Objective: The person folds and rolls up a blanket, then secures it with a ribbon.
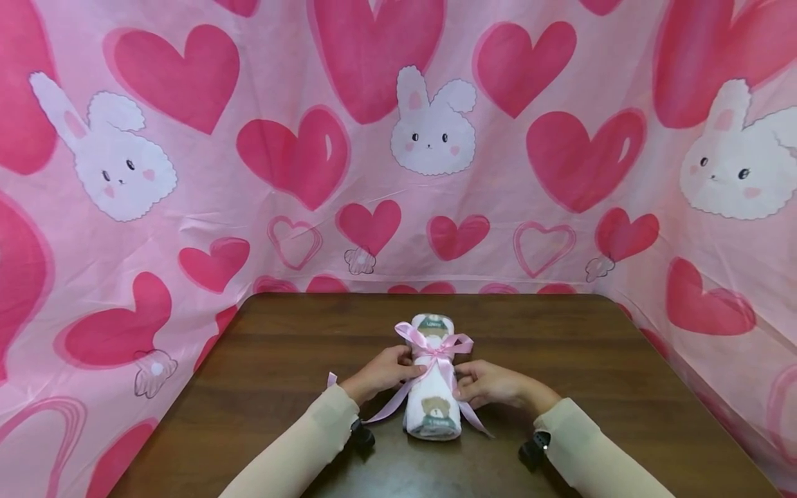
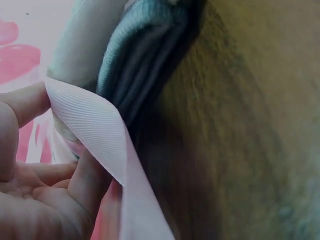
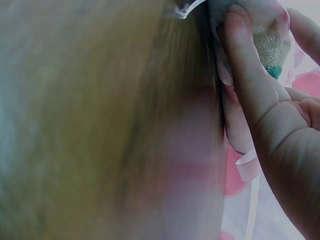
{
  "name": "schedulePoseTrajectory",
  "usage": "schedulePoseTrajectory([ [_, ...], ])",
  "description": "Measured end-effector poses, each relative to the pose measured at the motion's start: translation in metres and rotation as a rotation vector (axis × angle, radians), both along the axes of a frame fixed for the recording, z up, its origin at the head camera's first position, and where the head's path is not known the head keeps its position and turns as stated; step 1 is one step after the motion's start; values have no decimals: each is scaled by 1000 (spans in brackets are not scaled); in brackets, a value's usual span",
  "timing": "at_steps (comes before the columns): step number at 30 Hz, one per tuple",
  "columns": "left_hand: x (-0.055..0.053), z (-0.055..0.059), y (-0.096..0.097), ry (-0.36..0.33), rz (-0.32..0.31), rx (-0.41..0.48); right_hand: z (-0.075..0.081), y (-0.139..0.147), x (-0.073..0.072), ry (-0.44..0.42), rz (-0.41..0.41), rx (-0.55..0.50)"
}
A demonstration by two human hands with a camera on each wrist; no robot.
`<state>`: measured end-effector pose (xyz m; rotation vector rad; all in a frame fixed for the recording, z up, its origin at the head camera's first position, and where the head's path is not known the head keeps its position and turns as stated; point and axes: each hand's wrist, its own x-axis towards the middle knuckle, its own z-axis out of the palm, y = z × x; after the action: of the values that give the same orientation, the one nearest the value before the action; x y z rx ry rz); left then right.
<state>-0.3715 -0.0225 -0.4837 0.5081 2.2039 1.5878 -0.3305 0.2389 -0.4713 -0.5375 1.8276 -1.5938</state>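
Note:
A white rolled towel [image 1: 429,394] with teddy bear prints lies lengthwise on the table. A pink satin ribbon [image 1: 438,354] is tied round its middle in a bow, its loops spread at the top and its tails hanging down either side. My left hand [image 1: 382,373] holds the roll's left side just below the bow, fingertips at the ribbon. From the right, my right hand [image 1: 495,384] grips the opposite side with bent fingers and thumb. In the left wrist view, a ribbon tail [image 2: 95,125] crosses over the fingers. The thumb [image 3: 242,45] presses the towel in the right wrist view.
The brown wooden table [image 1: 299,332] stretches out around the roll. A pink cloth backdrop [image 1: 429,194] with hearts and rabbits hangs behind it and along both sides. Dark wrist cameras [image 1: 362,436] sit below both sleeve cuffs.

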Motion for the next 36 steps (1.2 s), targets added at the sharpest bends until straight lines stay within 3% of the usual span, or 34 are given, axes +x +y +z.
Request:
schedulePoseTrajectory([
  [10, 1, 1, -2, 3, 8, 9, -1, -2, 0, -10, -32, 16],
  [25, 6, 0, -2, 21, 27, -8, -1, 3, -1, 3, 13, -13],
  [36, 7, 1, -3, 37, 38, -24, -1, 2, -2, 0, -4, 9],
])
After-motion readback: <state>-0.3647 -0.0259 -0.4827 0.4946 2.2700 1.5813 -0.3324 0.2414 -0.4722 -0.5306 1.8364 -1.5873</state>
